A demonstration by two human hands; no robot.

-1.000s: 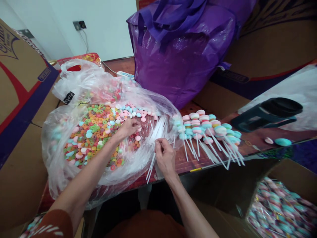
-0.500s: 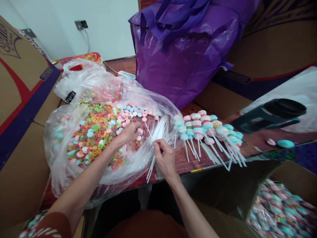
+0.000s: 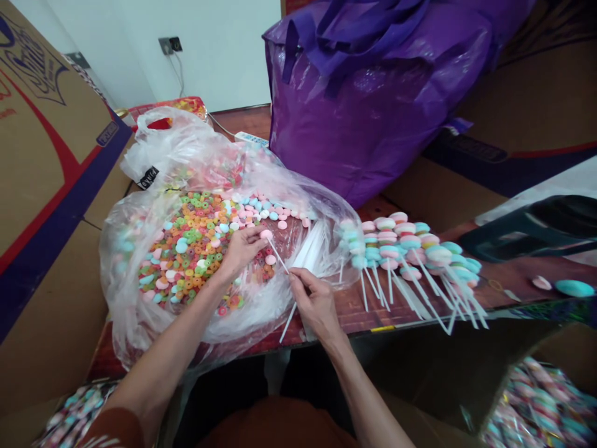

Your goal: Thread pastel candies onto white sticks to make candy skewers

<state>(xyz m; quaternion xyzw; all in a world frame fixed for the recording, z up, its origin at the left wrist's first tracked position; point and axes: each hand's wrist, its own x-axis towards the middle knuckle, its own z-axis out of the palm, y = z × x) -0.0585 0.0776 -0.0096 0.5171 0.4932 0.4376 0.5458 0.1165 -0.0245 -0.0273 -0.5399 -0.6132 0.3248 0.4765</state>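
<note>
My left hand (image 3: 243, 252) is closed, with a small pink marshmallow (image 3: 265, 234) pinched at its fingertips. A thin white stick (image 3: 278, 254) slants up from the fingers of my right hand (image 3: 318, 303), its tip at the marshmallow; whether it has pierced the sweet I cannot tell. Beneath the hands, a clear plastic bag (image 3: 116, 239) lies spread open. In it are colourful gummy rings (image 3: 198, 218), with pink, blue and white marshmallows (image 3: 254, 205) among and beside them. A bundle of white sticks (image 3: 311, 246) rests just beyond my right hand.
Several marshmallow skewers (image 3: 387, 239) lie to the right along the table (image 3: 345, 311). Past them are a dark teal bottle (image 3: 517, 230) and a loose blue marshmallow (image 3: 574, 287). Behind stands a purple bag (image 3: 345, 130); a cardboard box (image 3: 41, 149) rises at left. Wrapped sweets (image 3: 536, 404) fill a box below right.
My left hand has lifted a pink marshmallow from the bag to the stick's tip. My right hand has brought one stick out from the bundle, pointing up-left. The view has shifted slightly left.
</note>
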